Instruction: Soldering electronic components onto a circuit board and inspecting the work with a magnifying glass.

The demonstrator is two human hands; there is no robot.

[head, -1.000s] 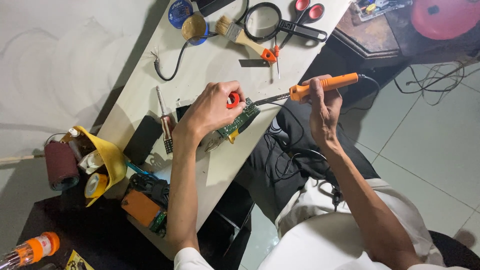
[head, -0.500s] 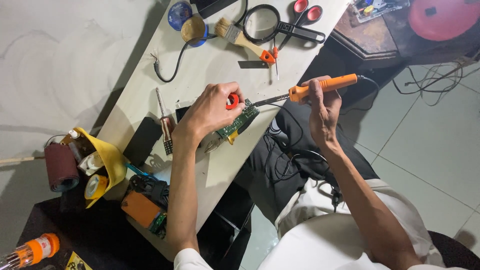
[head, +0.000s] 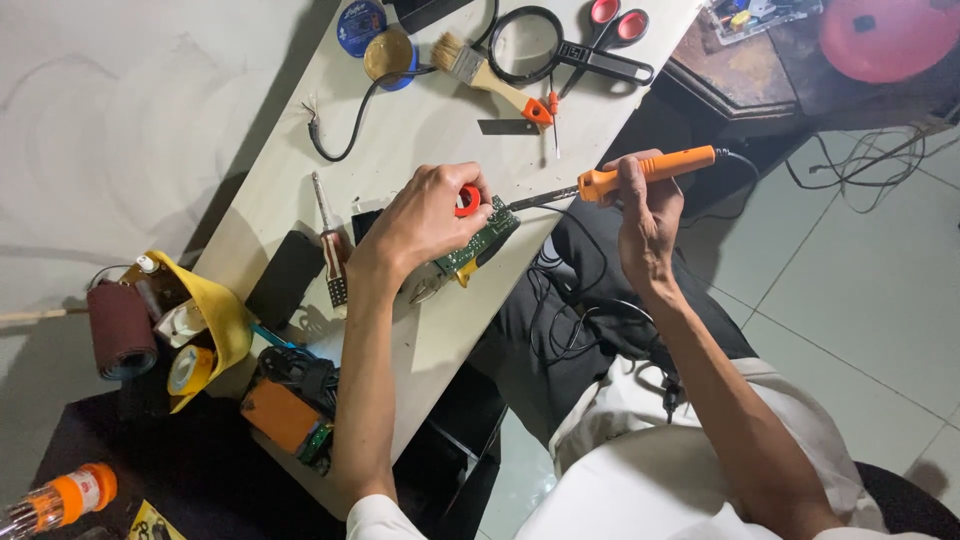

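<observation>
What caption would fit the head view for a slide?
Right hand points an orange soldering iron at a green circuit board that the left hand steadies on a white table.

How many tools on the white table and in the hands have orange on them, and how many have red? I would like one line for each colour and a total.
Orange: 2, the orange-handled soldering iron in the right hand and the paintbrush with orange handle tip.
Red: 2, the red-handled scissors and the small red ring-shaped part under the left hand.
Total: 4
</observation>
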